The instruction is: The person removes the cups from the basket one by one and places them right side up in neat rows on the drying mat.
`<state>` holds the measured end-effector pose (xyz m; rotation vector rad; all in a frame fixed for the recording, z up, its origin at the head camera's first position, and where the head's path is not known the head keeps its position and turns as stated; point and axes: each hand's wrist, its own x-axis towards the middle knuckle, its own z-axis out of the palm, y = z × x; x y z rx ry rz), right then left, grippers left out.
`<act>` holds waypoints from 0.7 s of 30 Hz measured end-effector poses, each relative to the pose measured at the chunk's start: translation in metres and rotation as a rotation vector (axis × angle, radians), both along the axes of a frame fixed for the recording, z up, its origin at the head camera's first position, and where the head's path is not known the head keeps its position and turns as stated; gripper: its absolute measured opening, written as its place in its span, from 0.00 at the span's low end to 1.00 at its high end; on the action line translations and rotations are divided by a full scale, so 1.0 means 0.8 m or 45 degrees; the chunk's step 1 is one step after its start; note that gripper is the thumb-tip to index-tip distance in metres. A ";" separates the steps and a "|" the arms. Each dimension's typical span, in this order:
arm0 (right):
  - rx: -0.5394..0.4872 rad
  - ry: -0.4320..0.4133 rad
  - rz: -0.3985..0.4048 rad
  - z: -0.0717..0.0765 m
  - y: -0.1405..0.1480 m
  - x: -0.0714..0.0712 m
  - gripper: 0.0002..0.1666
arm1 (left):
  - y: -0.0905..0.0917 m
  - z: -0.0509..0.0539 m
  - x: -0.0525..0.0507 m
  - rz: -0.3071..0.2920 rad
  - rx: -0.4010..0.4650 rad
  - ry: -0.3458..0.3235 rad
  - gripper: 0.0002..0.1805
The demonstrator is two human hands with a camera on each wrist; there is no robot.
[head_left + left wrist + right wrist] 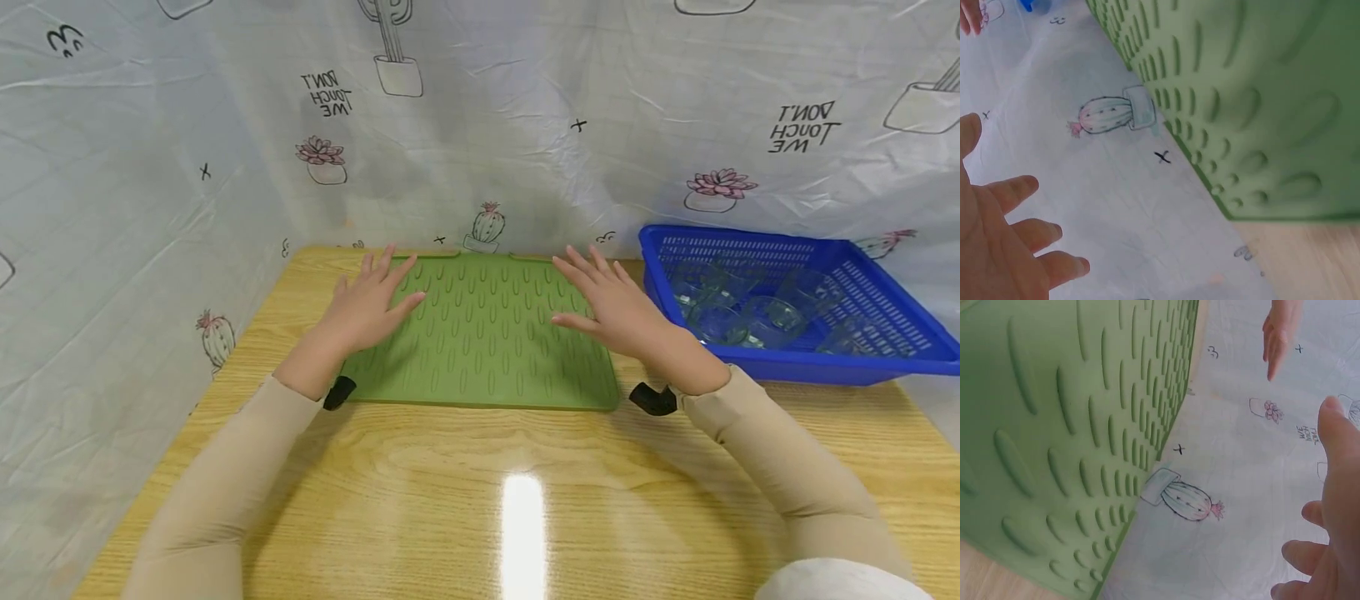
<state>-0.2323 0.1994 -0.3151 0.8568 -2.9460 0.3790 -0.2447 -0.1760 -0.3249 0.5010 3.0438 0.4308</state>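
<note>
A green ridged drying mat (480,333) lies flat on the wooden table, its surface covered in raised oval bumps. My left hand (367,308) hovers above the mat's left side, fingers spread and holding nothing. Over the right side is my right hand (618,312), likewise spread, with nothing in its grasp. To the right of that hand stands a blue plastic basket (750,364) with several clear glasses (776,321) inside. Both wrist views show the mat (1272,125) beside relaxed, separated fingers.
A pale plastic sheet (525,142) printed with cacti and lettering hangs behind the table and along its left side. In front of the mat extends the wooden tabletop (420,492), with a bright light reflection on it.
</note>
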 end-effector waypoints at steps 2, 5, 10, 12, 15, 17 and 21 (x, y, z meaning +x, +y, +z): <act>0.004 -0.010 -0.006 0.002 0.005 0.003 0.53 | -0.006 0.000 0.002 -0.012 -0.009 -0.003 0.39; 0.007 -0.019 -0.020 0.005 0.013 0.006 0.53 | -0.014 -0.001 0.005 -0.024 -0.012 -0.007 0.39; -0.007 -0.035 -0.039 0.006 0.027 0.009 0.53 | -0.026 -0.004 0.010 -0.035 -0.010 -0.010 0.38; -0.023 -0.037 -0.042 0.007 0.033 0.010 0.52 | -0.030 -0.005 0.011 -0.039 -0.015 -0.008 0.39; -0.050 -0.020 -0.032 0.007 0.042 0.011 0.50 | -0.036 -0.007 0.012 -0.040 -0.021 -0.012 0.39; -0.068 -0.005 -0.022 0.008 0.048 0.012 0.49 | -0.040 -0.008 0.013 -0.041 -0.022 -0.024 0.40; -0.088 0.012 -0.036 0.009 0.061 0.015 0.47 | -0.049 -0.010 0.012 -0.059 -0.014 -0.071 0.40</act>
